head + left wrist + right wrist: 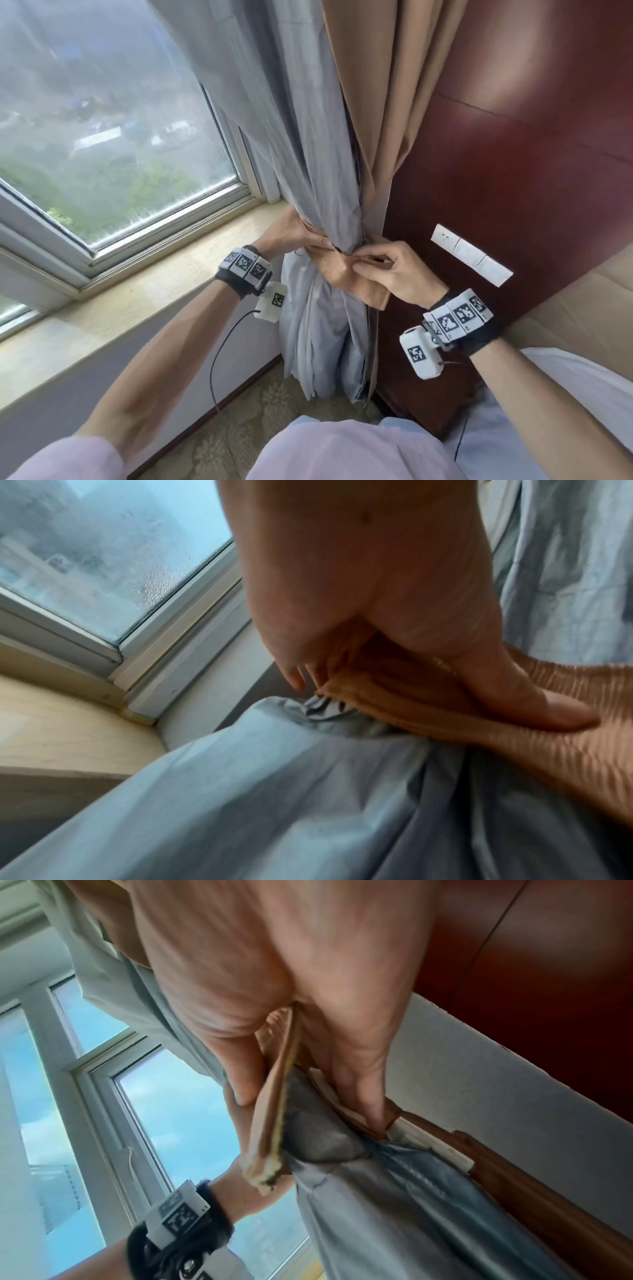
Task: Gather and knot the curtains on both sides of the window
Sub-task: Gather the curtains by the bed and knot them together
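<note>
A grey curtain [308,164] and a tan curtain [387,113] hang bunched together at the window's right side. A tan tie-back band [346,274] wraps the bunch at sill height. My left hand [298,233] grips the band on the bunch's left, thumb pressed on the band [514,750] over the grey cloth [274,791]. My right hand [387,267] pinches the band's loose end on the right; the folded band [270,1118] sits between thumb and fingers, beside the grey curtain [377,1218].
The window [102,120] and its stone sill [144,287] lie to the left. A dark red wood panel [513,154] with a white switch plate [471,255] stands right of the curtains. A bed's edge [582,387] is at lower right, patterned carpet [246,411] below.
</note>
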Available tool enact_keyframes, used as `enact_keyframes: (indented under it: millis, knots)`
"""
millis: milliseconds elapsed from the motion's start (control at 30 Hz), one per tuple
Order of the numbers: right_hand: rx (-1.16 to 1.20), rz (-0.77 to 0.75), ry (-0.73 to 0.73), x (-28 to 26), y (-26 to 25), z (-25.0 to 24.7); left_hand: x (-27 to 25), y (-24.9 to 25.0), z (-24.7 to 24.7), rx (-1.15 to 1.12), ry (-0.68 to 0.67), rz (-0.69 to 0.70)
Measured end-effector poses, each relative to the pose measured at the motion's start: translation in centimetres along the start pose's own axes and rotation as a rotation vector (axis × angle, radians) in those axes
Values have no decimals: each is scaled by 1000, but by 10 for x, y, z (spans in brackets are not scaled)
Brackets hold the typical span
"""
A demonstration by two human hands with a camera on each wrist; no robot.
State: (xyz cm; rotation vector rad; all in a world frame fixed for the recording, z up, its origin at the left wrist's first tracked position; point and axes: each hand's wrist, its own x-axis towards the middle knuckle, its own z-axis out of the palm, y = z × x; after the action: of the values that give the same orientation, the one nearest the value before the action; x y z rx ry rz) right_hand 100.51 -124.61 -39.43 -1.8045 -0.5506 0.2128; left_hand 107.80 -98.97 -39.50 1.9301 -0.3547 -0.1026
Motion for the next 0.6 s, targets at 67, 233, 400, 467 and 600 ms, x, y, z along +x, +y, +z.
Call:
enact_keyframes:
  millis: [67,233,400,467,600]
  knots:
    - [-2,0,-27,3,2,-1,0,-11,2,5,74,48]
    - [25,32,-80,28,0,-10,-3,-29,0,-50,135,-102]
    - [172,50,-30,43,7,-6,9,-29,-7,-28,75,-142]
    - [137,34,-11,47,8,-3,9,-46,-3,17,117,-158]
    - [-51,-1,-22,52,11,0,-1,-71,5,24,144,-117]
